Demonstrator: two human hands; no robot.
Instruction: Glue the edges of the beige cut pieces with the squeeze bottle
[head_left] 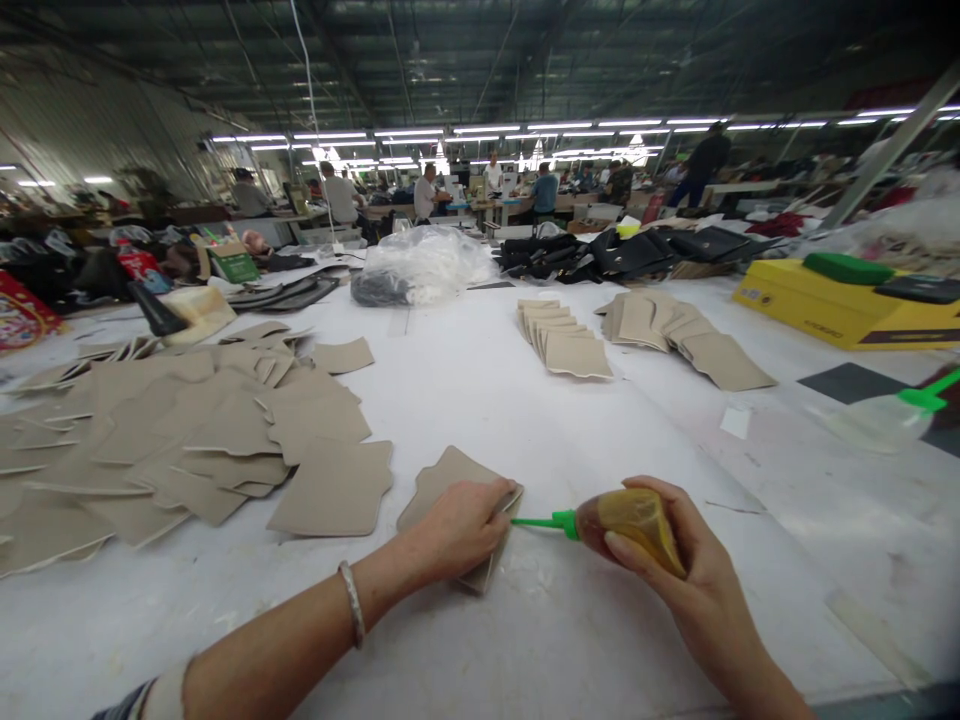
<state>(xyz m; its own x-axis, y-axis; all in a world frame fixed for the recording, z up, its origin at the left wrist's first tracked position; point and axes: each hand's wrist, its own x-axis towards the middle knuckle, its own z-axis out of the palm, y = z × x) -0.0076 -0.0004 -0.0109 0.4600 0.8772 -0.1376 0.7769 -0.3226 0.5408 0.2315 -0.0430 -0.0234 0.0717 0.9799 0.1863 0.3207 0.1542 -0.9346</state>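
Note:
My left hand (459, 528), with a bracelet on its wrist, presses down on a beige cut piece (444, 475) lying on the white table (525, 420); its fingers are curled over the piece's right edge. My right hand (675, 560) is wrapped round a small squeeze bottle (628, 520) of amber glue. The bottle's green nozzle (541, 522) points left, with its tip right at the edge held by my left hand.
Many beige pieces (187, 440) lie spread at the left, and two fanned stacks (570, 335) sit further back. A clear bottle with a green cap (889, 415) and a yellow box (840, 305) are at the right. A plastic bag (427, 262) and black goods lie behind. People work at far benches.

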